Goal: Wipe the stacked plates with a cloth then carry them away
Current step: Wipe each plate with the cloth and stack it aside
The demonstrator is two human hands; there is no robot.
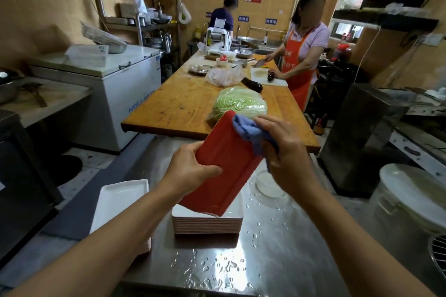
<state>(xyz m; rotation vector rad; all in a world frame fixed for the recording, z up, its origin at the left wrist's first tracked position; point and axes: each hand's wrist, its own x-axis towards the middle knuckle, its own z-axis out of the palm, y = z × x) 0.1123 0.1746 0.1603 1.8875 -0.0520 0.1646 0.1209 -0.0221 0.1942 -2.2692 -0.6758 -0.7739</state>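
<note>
The steel worktop [277, 236] is beaded with water, so anything wiped dry should not go back on the wet patches. On it sits the stack [207, 223] of plates, with a white plate [120, 200] lying apart to its left. Above the stack, tilted, is the red plate [224, 164]: the left hand [190, 171] grips its near left edge, fingers curled round it, and the right hand [287, 152] pinches the blue cloth [251, 132] against its far right edge. Best to keep the left grip firm, sweep the cloth along the rim and into the recess, then turn the plate and dry its other face.
</note>
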